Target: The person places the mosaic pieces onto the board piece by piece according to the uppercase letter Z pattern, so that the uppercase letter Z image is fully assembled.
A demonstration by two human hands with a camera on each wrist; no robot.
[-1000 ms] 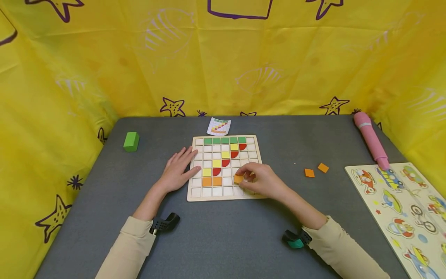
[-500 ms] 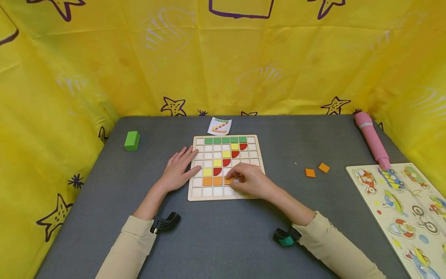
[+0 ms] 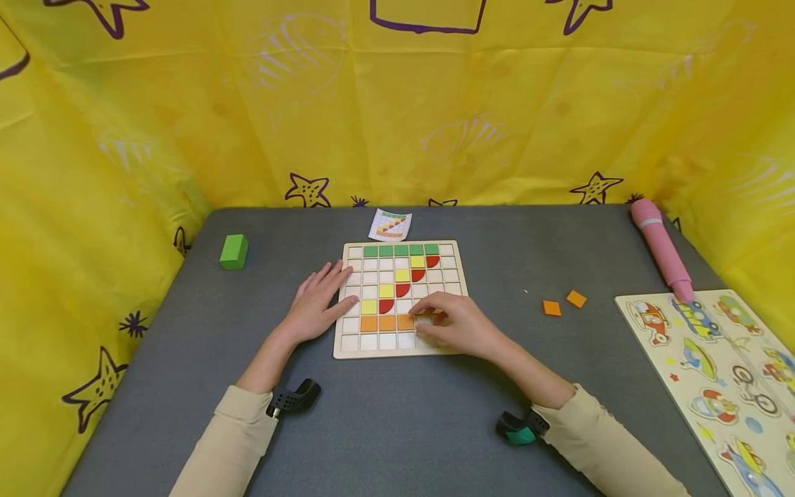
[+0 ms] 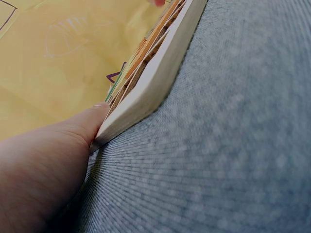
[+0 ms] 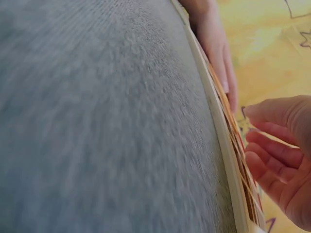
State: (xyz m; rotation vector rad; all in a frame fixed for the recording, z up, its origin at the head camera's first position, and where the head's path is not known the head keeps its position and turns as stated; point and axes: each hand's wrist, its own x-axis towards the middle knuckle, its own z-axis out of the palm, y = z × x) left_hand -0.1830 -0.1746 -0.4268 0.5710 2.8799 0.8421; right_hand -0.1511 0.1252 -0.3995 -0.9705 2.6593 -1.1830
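A wooden grid board [image 3: 339,348] lies on the table. It bears a row of green tiles [image 3: 401,250], a diagonal of yellow tiles [image 3: 402,275] with red quarter-round tiles [image 3: 402,290], and 3 orange tiles [image 3: 387,323] in a lower row. My left hand [image 3: 315,304] rests on the board's left edge, fingers spread, thumb on the rim; the thumb also shows in the left wrist view. Just right of the last orange tile [image 3: 406,322], my right hand [image 3: 462,323] hovers with fingers bent and parted. Nothing shows between thumb and fingers in the right wrist view.
Two loose orange tiles [image 3: 564,304] lie to the right. A printed pattern card [image 3: 390,225] stands behind the board. A green block [image 3: 234,252] is at left; a pink microphone [image 3: 663,248] and a picture puzzle board [image 3: 714,373] are at right.
My right hand has brought an orange tile left into the lower row, beside the other two, then let it go and drawn slightly back right. My left hand has stayed put.
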